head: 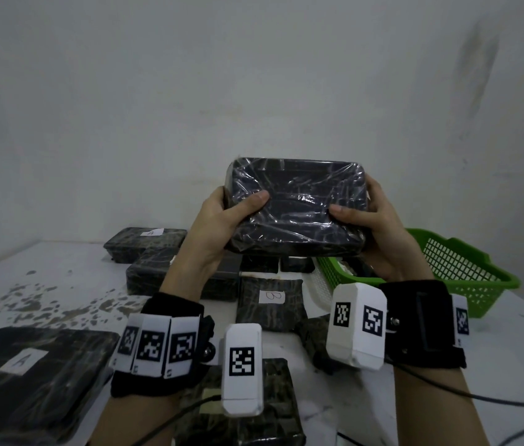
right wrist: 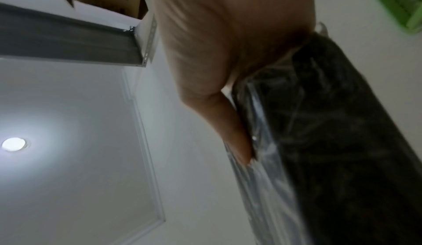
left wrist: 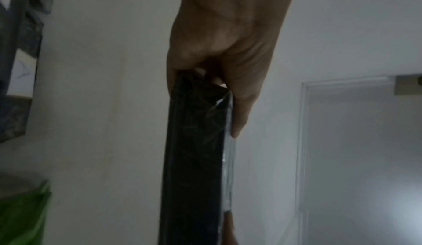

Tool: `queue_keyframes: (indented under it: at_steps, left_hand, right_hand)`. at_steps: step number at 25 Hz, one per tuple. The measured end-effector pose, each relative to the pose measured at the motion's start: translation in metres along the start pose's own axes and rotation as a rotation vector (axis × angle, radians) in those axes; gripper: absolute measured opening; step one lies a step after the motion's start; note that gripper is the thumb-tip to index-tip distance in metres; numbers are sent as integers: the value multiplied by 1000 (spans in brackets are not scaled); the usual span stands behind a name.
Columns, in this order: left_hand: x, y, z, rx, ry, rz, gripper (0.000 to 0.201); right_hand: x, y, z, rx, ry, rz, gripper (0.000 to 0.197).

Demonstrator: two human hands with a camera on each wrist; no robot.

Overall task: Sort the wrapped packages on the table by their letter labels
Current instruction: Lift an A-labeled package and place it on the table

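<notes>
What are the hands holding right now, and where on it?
A wrapped package, raised above the table: left hand grips its left end, right hand its right end.

The held package (head: pixel 296 206) shows no label — both hands' fingers (head: pixel 375 191) curl behind it.

Glossy crinkled plastic-wrapped package (head: pixel 296 201)

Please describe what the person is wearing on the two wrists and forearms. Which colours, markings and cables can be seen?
Both forearms are bare, without sleeves. Each wrist carries a black fabric strap with white blocks printed with black-and-white square code markers. A larger white marker box sits by the left wrist and another on the right wrist. Thin dark cables trail from the wrist units.
</notes>
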State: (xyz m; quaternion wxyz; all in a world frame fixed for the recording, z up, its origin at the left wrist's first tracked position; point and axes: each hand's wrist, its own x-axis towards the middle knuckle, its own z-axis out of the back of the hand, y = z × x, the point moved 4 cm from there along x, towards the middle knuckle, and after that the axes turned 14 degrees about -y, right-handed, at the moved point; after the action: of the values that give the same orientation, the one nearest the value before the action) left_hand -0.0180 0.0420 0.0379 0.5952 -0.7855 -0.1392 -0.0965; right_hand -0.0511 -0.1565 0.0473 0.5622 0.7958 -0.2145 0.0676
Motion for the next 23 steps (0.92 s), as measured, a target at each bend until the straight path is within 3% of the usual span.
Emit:
queue_keyframes:
  at_steps: [4, 8, 12, 15, 18, 23]
  left_hand:
    - [1, -1, 1, -9, 4, -47, 36]
    - [0, -3, 5, 58, 45, -53, 30]
    - [3, -3, 11, 202, 37, -131, 44]
    - [-1, -8, 11, 121, 70, -213, 70]
    - [-2, -10, 10, 119, 56, -291, 62]
    - [-3, -7, 5, 127, 22, -292, 49]
  right_hand:
    - [-1, 1, -2, -52, 9, 10, 89]
    - [-5, 4, 0, -164, -3, 26, 78]
    - [-6, 3, -3, -413, 24, 148, 69]
    - [-7, 7, -5, -321, 21, 222, 66]
    - [-6, 12, -3, -273, -37, 300, 56]
    - [0, 6, -1, -258, -69, 295, 53]
